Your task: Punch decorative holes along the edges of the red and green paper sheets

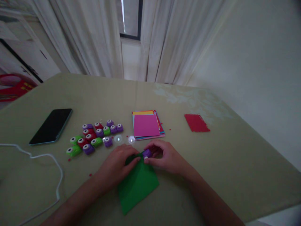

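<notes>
A green sheet of paper (138,185) lies at an angle in front of me. My left hand (121,161) pinches its far edge between thumb and fingers. My right hand (164,155) grips a small purple paper punch (147,153) at the sheet's far corner. The sheet's edge meets the punch, but how deep it sits in the slot is hidden. Beyond my left hand stand several more small punches in purple, red and green, among them a green punch (73,150) and a purple punch (88,149).
A stack of coloured paper (147,125) lies past my hands. To the right rests a red sheet (197,122) with punched edges. A black tablet (52,125) and a white cable (60,175) are on the left. Clear round discs (118,139) and tiny red bits dot the table.
</notes>
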`<act>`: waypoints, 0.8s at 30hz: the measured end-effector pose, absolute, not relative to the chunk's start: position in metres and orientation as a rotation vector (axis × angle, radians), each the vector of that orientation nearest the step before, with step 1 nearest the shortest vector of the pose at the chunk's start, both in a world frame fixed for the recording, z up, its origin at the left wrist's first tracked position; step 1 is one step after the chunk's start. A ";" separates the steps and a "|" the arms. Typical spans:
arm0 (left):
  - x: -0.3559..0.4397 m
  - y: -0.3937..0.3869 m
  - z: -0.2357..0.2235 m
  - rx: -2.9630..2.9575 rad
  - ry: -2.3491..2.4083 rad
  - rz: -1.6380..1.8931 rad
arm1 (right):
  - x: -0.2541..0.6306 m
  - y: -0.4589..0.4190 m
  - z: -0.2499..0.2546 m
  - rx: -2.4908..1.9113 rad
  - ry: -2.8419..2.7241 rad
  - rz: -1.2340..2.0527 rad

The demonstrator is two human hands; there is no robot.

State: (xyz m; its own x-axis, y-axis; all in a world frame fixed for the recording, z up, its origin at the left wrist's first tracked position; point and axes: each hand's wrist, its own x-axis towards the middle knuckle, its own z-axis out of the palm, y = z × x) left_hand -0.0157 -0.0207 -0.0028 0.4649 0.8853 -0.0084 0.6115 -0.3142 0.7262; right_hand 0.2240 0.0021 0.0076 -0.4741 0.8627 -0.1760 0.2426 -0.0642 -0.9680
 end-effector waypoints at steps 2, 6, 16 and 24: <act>-0.016 -0.020 -0.005 2.066 1.249 0.529 | 0.222 0.001 0.007 -1.201 -1.754 1.516; -0.016 -0.021 -0.010 2.105 1.272 0.540 | 0.221 -0.001 0.006 -1.219 -1.870 1.357; -0.016 -0.023 -0.016 2.301 1.430 0.605 | 0.229 0.007 0.008 -1.206 -2.073 1.133; -0.019 -0.029 -0.005 2.275 1.350 0.479 | 0.233 0.008 0.012 -1.209 -2.072 1.237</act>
State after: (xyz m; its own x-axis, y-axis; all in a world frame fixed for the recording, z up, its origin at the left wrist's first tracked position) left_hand -0.0190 -0.0291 -0.0051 0.4609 0.8849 0.0669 0.7289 -0.4205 0.5402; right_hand 0.2332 0.0078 0.0119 -0.5214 0.8511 -0.0620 0.4585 0.2180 -0.8616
